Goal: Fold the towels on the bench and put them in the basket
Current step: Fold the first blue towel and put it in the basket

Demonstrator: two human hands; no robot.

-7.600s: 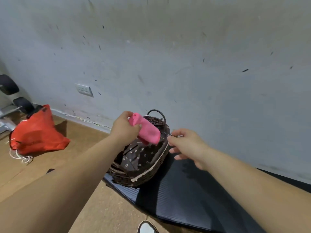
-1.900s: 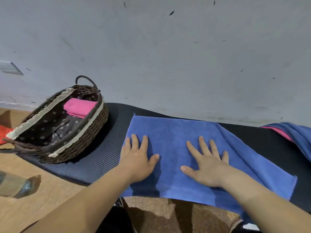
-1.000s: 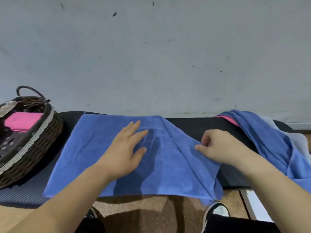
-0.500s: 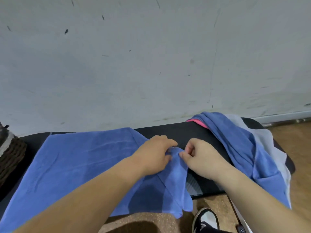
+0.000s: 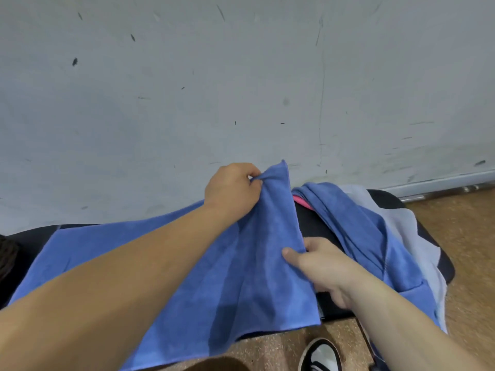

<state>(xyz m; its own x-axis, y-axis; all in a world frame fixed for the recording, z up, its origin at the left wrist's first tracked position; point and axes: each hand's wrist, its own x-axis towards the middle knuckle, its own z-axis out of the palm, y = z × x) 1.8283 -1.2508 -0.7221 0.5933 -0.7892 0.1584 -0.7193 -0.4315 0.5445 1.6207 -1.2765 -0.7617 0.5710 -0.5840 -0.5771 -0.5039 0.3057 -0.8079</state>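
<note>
A blue towel lies spread over the black bench. My left hand pinches its far right corner and holds it lifted above the bench, near the wall. My right hand grips the towel's right edge nearer to me, thumb on top of the cloth. A sliver of the dark wicker basket shows at the left edge. To the right lies a heap of towels: another blue one, a pale grey one and a strip of pink.
A grey scuffed wall stands right behind the bench. Brown floor lies to the right and below. The toe of a black and white shoe shows at the bottom edge.
Both hands took hold of the towel's right end. The left hand rose with the far corner; the right hand slid nearer along the edge. The view shifted right, so the basket almost left the frame.
</note>
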